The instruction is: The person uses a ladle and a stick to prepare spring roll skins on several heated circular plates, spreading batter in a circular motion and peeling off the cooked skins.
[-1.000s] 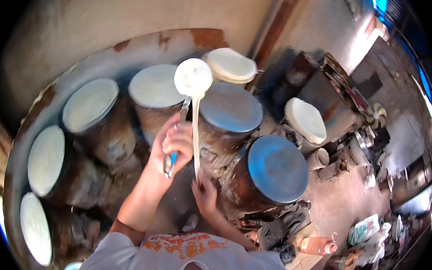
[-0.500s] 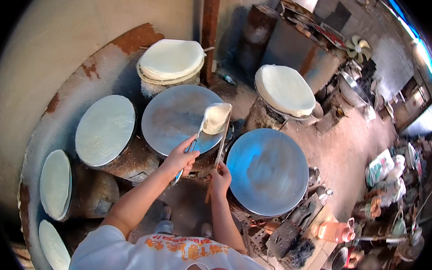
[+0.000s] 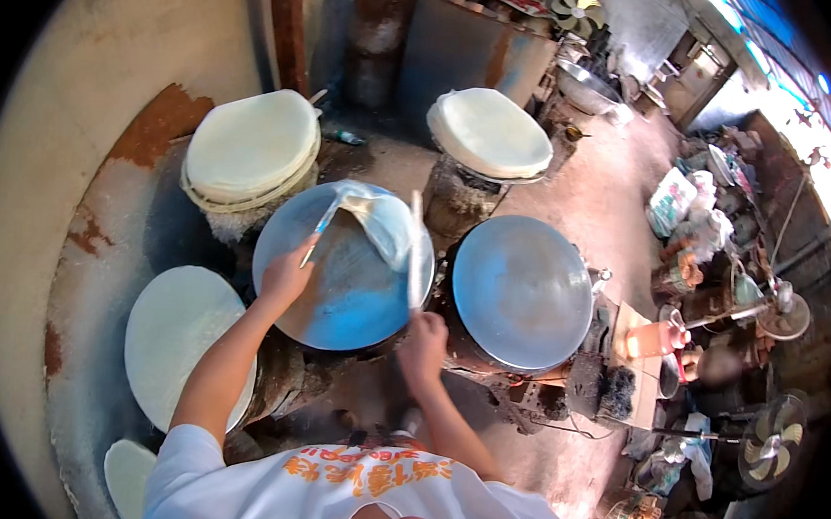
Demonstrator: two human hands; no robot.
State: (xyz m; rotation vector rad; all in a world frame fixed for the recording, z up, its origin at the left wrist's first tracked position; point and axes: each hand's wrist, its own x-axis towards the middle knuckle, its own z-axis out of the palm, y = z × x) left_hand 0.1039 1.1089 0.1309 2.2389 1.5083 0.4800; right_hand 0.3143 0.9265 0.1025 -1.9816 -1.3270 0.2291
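My left hand (image 3: 286,275) is closed round the handle of a ladle (image 3: 319,227) over the near middle round griddle (image 3: 336,321). Its head is tipped, and a pale sheet of batter (image 3: 386,227) spreads from it toward the griddle's right side; blur hides exactly where it touches. My right hand (image 3: 422,348) grips a long, flat wooden stick (image 3: 415,260), held upright at that griddle's right rim. To the right sits a second round griddle (image 3: 523,290) with a bare grey surface.
Stacks of thin round pancakes rest behind, a left stack (image 3: 251,140) and a right stack (image 3: 492,136). A griddle coated with pale batter (image 3: 187,345) lies at left, another (image 3: 129,478) below. Right are an orange jug (image 3: 656,339), a fan (image 3: 772,441) and piled clutter.
The ladle has gone from upright and full to tipped, with batter running out. My left hand has moved up and away from my right hand. The whole view has turned rightward.
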